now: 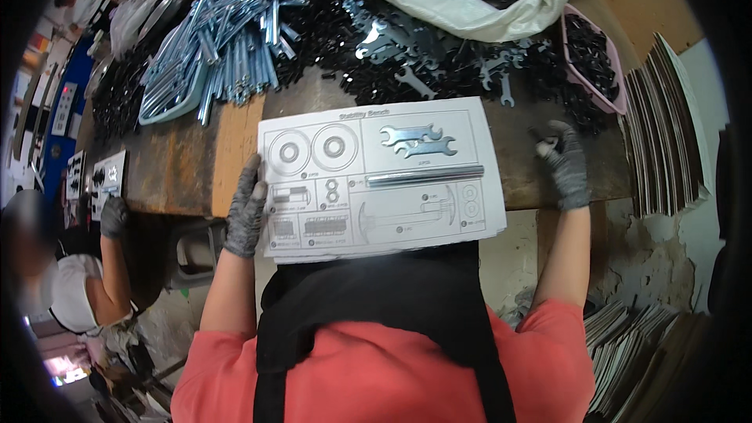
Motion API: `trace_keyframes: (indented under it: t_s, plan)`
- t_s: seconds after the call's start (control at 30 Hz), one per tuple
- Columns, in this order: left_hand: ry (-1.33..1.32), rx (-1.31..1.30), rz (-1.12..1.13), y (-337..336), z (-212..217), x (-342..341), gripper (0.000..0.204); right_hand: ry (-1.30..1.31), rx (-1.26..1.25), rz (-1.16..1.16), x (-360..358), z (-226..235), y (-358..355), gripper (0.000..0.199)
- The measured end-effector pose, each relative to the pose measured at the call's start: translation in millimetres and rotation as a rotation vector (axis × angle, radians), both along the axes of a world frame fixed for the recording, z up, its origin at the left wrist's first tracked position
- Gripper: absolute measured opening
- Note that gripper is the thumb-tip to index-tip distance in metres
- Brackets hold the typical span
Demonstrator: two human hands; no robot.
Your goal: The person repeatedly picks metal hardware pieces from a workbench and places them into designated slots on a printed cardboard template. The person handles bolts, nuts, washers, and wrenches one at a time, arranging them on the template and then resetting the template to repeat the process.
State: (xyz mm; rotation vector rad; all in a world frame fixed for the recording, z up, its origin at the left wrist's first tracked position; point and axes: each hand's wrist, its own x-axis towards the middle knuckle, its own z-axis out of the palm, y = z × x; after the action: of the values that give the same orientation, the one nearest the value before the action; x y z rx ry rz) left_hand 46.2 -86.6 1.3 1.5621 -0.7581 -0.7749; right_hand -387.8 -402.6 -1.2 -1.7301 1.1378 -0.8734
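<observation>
A stack of printed sheets with part drawings lies at the table's front edge, partly over it. Two small open-ended wrenches, overlapping, rest on its upper right panel. Below them a shiny metal tube lies crosswise. My left hand, in a grey glove, is at the left edge of the stack, fingers stretched out and thumb against the paper. My right hand, also gloved, is above the table right of the sheets. Its fingertips pinch a small black piece, too small to name exactly.
Metal tubes are heaped at back left, partly in a light blue tray. Loose wrenches lie among black parts. A white sack and pink bin stand behind. Cardboard sheets are at right; a co-worker at left.
</observation>
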Motion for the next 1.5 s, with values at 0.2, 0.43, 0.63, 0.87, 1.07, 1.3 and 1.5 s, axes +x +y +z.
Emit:
trace_keyframes:
  t_s: [0.2, 0.43, 0.63, 0.87, 1.07, 1.3, 1.5]
  plan:
    - [0.819, -0.383, -0.070, 2.3, -16.2, 3.5, 0.069, 0.517, -0.570, 0.628, 98.4, 32.3, 108.3, 0.044]
    - [0.157, -0.030, -0.014, 1.4, -11.9, -1.6, 0.081, 0.574, -0.524, 0.563, 108.1, 22.1, 136.6, 0.036]
    - [0.066, 0.013, -0.014, -1.0, -11.6, 1.4, 0.085, 0.568, -0.544, 0.524, 113.3, 23.1, 142.6, 0.028]
    - [0.104, 0.029, -0.019, -0.3, -9.0, -0.5, 0.084, 0.513, -0.551, 0.128, 98.5, 20.9, 106.3, 0.026]
    - [-0.027, 0.086, -0.021, -3.6, 4.0, -7.1, 0.081, 0.641, -0.465, 0.340, 86.6, 1.9, 79.4, 0.029]
    - [-0.057, 0.086, -0.043, -2.5, -1.7, -2.9, 0.080, 0.596, -0.467, 0.351, 87.2, 5.2, 79.0, 0.027]
    - [-0.120, 0.085, -0.055, -4.4, 3.4, -14.1, 0.069, 0.449, -0.380, 0.450, 93.7, 38.2, 54.3, 0.031]
